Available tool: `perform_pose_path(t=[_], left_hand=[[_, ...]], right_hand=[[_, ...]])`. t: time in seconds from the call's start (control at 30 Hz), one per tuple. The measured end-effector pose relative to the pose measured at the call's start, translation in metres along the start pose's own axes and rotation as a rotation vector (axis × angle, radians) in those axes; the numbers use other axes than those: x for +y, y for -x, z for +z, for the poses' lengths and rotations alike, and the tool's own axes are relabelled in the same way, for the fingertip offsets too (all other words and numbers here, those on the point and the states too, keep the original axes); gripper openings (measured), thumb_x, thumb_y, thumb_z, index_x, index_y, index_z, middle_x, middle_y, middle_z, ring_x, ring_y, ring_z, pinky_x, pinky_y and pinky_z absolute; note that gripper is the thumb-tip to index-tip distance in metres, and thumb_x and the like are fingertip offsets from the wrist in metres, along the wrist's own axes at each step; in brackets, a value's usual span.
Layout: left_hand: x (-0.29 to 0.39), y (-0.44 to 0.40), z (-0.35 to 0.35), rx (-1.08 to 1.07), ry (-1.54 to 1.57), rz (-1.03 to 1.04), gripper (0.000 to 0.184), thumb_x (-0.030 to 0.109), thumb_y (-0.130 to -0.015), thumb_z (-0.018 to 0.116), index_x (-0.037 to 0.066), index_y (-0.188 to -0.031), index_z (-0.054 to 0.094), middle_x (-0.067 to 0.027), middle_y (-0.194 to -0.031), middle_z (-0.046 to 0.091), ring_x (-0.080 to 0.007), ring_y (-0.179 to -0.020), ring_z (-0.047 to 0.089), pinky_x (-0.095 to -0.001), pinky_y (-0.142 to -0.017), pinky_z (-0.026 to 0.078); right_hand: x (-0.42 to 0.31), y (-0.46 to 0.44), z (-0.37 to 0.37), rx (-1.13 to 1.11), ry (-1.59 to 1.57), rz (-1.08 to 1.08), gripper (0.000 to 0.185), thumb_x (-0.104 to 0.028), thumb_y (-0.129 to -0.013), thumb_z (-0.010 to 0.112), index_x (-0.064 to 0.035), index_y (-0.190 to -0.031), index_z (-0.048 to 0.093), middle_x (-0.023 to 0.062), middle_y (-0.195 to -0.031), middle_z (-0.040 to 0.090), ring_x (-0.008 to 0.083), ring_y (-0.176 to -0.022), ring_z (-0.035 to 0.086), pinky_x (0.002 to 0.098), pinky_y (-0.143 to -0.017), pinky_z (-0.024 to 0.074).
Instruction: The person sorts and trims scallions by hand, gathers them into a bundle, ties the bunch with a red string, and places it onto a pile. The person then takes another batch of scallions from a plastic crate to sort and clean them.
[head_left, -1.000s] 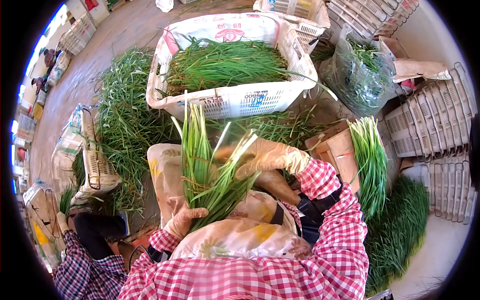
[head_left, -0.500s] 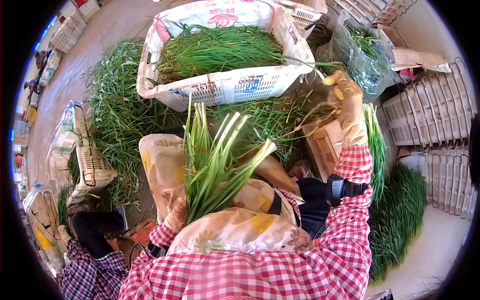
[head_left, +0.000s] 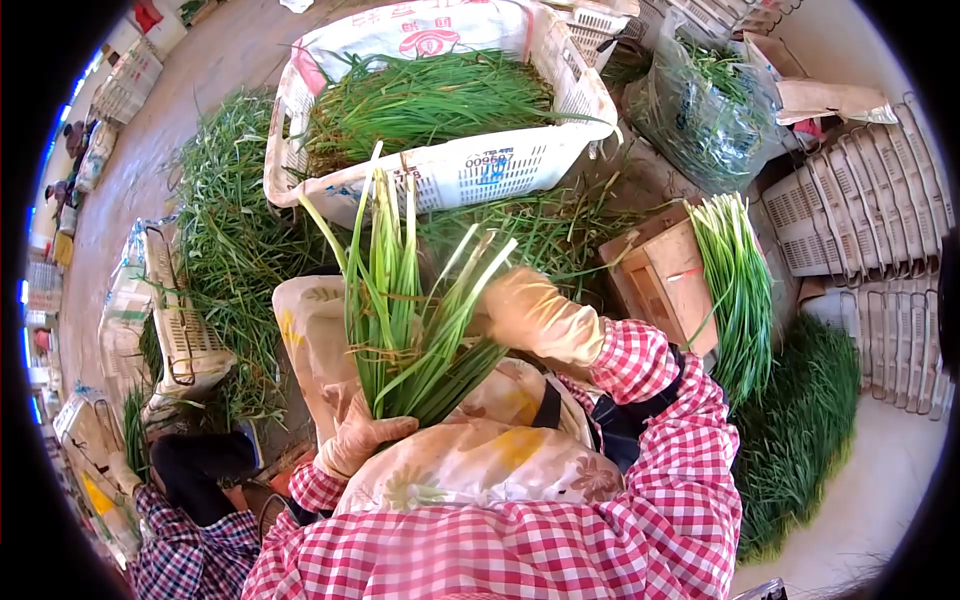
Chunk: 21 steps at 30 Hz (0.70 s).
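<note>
My gloved left hand (head_left: 366, 436) is wrapped round the lower part of a bunch of green stalks (head_left: 400, 340) above my lap. The pale ends of the stalks point up and fan apart. Beside the right edge of the bunch is my gloved right hand (head_left: 535, 315); its fingers are smeared by motion and partly behind the stalks, so what they hold cannot be made out. Beyond the bunch, a white plastic crate (head_left: 440, 180) holds a heap of green stalks (head_left: 430, 105) and a white sack.
A small wooden stand (head_left: 662, 280) has a neat bundle (head_left: 735, 300) against it. More greens (head_left: 800, 440) lie at the right, near stacked crates (head_left: 860, 210) and a plastic bag (head_left: 705, 120). Loose greens (head_left: 235, 240) spread left; a co-worker's sleeve (head_left: 195, 550) shows lower left.
My right hand went out to the right beside the crate, trailing thin brownish strands, then came back to the bunch. My left hand keeps hold of the stalks. The view has shifted slightly.
</note>
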<state>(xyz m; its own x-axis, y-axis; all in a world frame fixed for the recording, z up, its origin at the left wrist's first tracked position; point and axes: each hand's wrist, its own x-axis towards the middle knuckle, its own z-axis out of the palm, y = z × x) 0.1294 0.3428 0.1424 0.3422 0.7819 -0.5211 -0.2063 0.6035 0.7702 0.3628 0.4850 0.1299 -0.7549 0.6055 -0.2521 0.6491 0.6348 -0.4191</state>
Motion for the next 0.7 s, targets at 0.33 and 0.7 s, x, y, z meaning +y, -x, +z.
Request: perform_pose_path(t=[0.33,0.7], left_hand=[[-0.011,0.001,0.004,0.038,0.463,-0.044,0.059,0.004,-0.075,0.057,0.002,-0.131,0.040,-0.0161,-0.122,0.054,-0.0248,-0.107,0.057,-0.0357,-0.095,0.045],[-0.002,-0.004,-0.026,0.093,0.410,-0.138,0.042,0.018,-0.073,0.063,-0.004,-0.109,0.058,-0.0157,-0.093,0.064,-0.0203,-0.072,0.063,-0.0275,-0.062,0.053]], right_hand=[[0.129,0.002,0.012,0.859,-0.402,0.466,0.010,-0.011,-0.078,0.058,-0.0022,-0.079,0.063,0.0185,-0.070,0.062,0.0326,-0.062,0.062,0.0384,-0.057,0.0505],[0.023,0.018,-0.004,0.105,-1.346,0.384,0.038,-0.031,-0.089,0.059,-0.0041,-0.115,0.056,0.0106,-0.105,0.065,0.0191,-0.085,0.066,0.0279,-0.066,0.0535]])
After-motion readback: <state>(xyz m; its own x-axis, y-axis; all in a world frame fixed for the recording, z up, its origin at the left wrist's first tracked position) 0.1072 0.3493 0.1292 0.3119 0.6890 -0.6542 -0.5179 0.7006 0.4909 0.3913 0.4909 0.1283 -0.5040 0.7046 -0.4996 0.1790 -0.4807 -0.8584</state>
